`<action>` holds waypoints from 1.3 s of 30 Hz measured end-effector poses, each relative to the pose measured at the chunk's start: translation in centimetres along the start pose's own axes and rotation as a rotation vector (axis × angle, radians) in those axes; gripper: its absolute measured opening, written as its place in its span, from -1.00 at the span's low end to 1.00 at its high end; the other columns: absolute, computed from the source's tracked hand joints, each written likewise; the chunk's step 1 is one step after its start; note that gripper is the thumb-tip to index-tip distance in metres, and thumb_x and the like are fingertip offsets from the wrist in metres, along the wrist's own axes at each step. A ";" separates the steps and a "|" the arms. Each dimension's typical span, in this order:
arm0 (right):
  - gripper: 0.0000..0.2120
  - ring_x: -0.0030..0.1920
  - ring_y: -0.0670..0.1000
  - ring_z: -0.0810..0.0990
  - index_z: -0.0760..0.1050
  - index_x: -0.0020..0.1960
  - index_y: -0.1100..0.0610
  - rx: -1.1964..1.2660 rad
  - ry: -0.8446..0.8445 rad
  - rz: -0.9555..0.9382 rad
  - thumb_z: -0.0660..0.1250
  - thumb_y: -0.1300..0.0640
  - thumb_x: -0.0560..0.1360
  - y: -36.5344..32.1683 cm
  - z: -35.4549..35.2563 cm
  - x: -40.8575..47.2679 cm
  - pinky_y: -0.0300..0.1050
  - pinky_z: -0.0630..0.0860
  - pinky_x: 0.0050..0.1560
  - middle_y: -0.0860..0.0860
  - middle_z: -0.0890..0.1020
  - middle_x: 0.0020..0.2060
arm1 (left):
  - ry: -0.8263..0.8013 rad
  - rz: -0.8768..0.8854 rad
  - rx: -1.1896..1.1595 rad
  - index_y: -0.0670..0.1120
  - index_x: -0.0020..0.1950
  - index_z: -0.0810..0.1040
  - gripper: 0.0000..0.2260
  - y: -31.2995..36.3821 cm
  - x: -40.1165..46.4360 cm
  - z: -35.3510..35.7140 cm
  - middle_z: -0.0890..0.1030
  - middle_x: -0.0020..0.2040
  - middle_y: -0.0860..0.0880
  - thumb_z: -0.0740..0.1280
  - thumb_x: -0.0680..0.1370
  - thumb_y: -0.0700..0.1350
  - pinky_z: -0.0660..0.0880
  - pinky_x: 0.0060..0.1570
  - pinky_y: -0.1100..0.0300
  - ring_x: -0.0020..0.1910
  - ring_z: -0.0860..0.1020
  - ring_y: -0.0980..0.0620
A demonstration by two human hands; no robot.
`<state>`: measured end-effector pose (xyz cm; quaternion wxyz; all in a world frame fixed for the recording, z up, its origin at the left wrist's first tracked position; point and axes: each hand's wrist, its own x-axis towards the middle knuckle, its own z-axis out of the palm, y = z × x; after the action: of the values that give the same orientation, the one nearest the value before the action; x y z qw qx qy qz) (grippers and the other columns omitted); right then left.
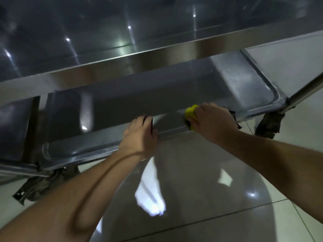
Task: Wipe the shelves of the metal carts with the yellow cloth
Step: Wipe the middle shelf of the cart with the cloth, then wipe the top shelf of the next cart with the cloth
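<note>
A: Currently logging the lower shelf (122, 103) of the metal cart (157, 58). Where is the yellow cloth (190, 112)?

B: Bunched under the right hand (212, 119), at the near rim of the lower shelf, toward its right corner. Only a yellow lump shows past the knuckles; the rest is hidden.

A: Handling notes on the cloth?

B: Judged soft and light, and it crumples readily (it is already wadded into a ball). It should slide easily on polished steel, so it needs downward pressure from the palm rather than a tight pinch. Best held as now: gathered under the hand so no loose edge drags.

A: Right hand state?

B: Fingers curled over the cloth, gripping it against the rim. Wrist roughly level, forearm reaching in from the lower right.

A: Left hand (139, 137)?

B: Hooked over the same front rim, left of the cloth and apart from it. Fingers bent over the edge onto the shelf side, thumb not clearly visible. It reads as a brace to steady the cart while the other hand wipes. Forearm extends from the lower left, elbow low.

A: Anything else?

B: Upper shelf (87, 32) overhangs, very reflective. A caster (269, 124) sits at the right corner on the glossy tiled floor (209, 189). Motion blur softens detail at the fingertips.
</note>
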<state>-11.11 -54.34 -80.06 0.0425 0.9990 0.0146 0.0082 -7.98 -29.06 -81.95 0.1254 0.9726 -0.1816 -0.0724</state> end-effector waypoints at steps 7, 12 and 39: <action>-0.49 0.15 0.19 0.63 0.57 0.17 0.03 0.016 -0.360 -0.320 0.02 -0.30 0.66 -7.2 -5.9 1.7 0.03 0.54 0.12 0.10 0.64 0.14 | 0.000 -0.013 0.027 -0.25 0.28 0.61 -0.51 -2.7 -3.6 -0.8 0.63 0.20 -0.27 0.20 0.53 0.06 0.62 0.11 -0.12 0.15 0.62 -0.31; -0.44 0.16 0.21 0.64 0.61 0.17 0.10 -0.066 -0.687 -0.297 0.04 -0.29 0.66 -10.1 -9.0 -0.6 0.01 0.56 0.19 0.16 0.67 0.16 | -0.142 -0.058 0.073 -0.09 0.48 0.47 -0.43 -3.4 -8.8 -5.3 0.47 0.46 -0.15 0.06 0.57 0.15 0.42 0.33 -0.09 0.41 0.46 -0.21; -0.56 -0.12 0.11 0.54 0.35 -0.23 -0.01 0.197 -0.925 0.022 0.02 -0.24 0.67 -28.6 -63.9 -16.0 -0.04 0.51 -0.04 -0.03 0.51 -0.25 | -0.493 -0.468 -0.093 0.02 0.55 0.30 -0.55 -5.3 -40.9 -61.1 0.42 0.46 -0.01 0.10 0.68 0.13 0.40 0.27 0.01 0.37 0.43 -0.08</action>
<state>-29.09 -20.89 -19.09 -0.0505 0.8971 -0.0159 -0.4387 -32.57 4.21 -20.97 0.1020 0.9344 0.0253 -0.3404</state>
